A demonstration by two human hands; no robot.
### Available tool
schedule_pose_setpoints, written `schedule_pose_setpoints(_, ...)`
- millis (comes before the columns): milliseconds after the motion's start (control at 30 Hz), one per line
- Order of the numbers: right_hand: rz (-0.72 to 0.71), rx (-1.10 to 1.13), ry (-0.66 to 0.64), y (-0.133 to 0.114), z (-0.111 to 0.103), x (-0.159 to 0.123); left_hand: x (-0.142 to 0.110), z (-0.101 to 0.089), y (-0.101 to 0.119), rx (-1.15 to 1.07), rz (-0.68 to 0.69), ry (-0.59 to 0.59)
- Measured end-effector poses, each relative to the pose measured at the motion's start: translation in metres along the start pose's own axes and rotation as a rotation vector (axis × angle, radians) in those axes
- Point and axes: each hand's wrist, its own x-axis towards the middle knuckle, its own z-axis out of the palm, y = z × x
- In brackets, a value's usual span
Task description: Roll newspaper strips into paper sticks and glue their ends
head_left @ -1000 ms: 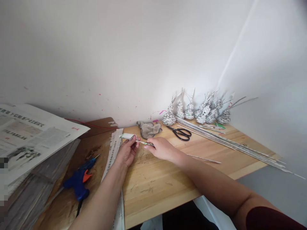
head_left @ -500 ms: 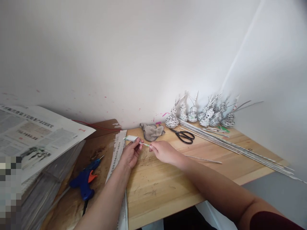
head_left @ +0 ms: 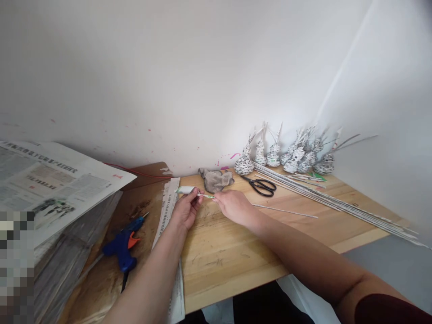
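Note:
My left hand (head_left: 185, 210) pinches the loose, wider end of a paper strip (head_left: 185, 190) that is being rolled into a thin paper tube (head_left: 283, 210). My right hand (head_left: 234, 206) is closed on the rolled part just to the right, fingers pressed on it against the wooden table (head_left: 236, 252). The tube runs out to the right across the table from under my right hand. A strip of newspaper (head_left: 167, 211) lies under my left wrist.
A blue glue gun (head_left: 123, 245) lies at the left by a tall newspaper stack (head_left: 50, 193). A grey cloth (head_left: 216, 179), black scissors (head_left: 261, 185), a bundle of long paper tubes (head_left: 337, 202) and several woven paper figures (head_left: 286, 157) sit along the back wall.
Both hands stayed on the strip and tube, and my right hand slid slightly along the roll. The view shifted a little, so everything sits a bit further right and higher.

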Motion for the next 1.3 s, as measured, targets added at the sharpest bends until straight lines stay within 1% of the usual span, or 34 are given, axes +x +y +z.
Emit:
schedule_pose_setpoints(67,0.003,0.084,-0.039,0.003,0.001,0.002,-0.001,0.0,0.0,0.007,-0.005,-0.01)
schedule_pose_setpoints(167,-0.024,0.296,-0.163,0.011,0.003,0.004,-0.003,0.001,-0.001,0.022,-0.013,-0.032)
schedule_pose_setpoints(200,-0.033,0.329,-0.184,0.012,0.004,0.005,-0.003,0.001,-0.001,0.027,-0.017,-0.036)
schedule_pose_setpoints(233,-0.038,0.319,-0.167,0.013,0.004,0.004,-0.002,0.002,-0.002,0.031,-0.02,-0.037)
schedule_pose_setpoints(367,-0.061,0.102,0.046,0.011,0.007,0.002,0.0,0.001,-0.003,0.028,-0.025,-0.012)
schedule_pose_setpoints(433,-0.075,0.047,0.067,0.008,0.009,0.001,0.001,0.0,-0.004,0.022,-0.021,-0.002)
schedule_pose_setpoints(500,-0.07,0.042,0.063,0.007,0.01,0.001,0.0,0.001,-0.003,0.018,-0.02,0.007)
schedule_pose_setpoints(567,-0.063,0.107,0.039,0.008,0.01,0.003,-0.001,0.001,-0.003,0.016,-0.021,0.0)
schedule_pose_setpoints(700,-0.034,0.37,-0.115,0.011,0.007,0.006,-0.003,0.003,-0.001,0.035,-0.038,-0.026)
schedule_pose_setpoints(767,-0.005,0.449,-0.182,0.012,0.004,0.006,-0.003,0.003,-0.001,0.043,-0.034,-0.032)
schedule_pose_setpoints(800,0.006,0.456,-0.193,0.012,0.003,0.006,-0.003,0.003,-0.001,0.045,-0.029,-0.035)
schedule_pose_setpoints(867,0.013,0.389,-0.138,0.011,0.003,0.004,-0.002,0.002,-0.001,0.044,-0.022,-0.027)
schedule_pose_setpoints(967,-0.019,0.197,0.028,0.008,0.003,0.0,-0.001,0.001,-0.002,0.033,-0.015,-0.002)
schedule_pose_setpoints(1033,-0.048,0.11,0.08,0.007,0.004,-0.001,-0.001,0.001,-0.002,0.024,-0.008,0.008)
schedule_pose_setpoints(1100,-0.062,0.076,0.077,0.007,0.005,-0.002,-0.001,0.001,-0.002,0.026,-0.006,0.004)
schedule_pose_setpoints(1167,-0.057,0.088,0.048,0.008,0.006,-0.001,-0.002,0.001,-0.002,0.043,-0.005,-0.01)
schedule_pose_setpoints(1300,-0.045,0.304,-0.085,0.015,0.005,0.002,-0.002,0.002,-0.002,0.074,-0.021,-0.038)
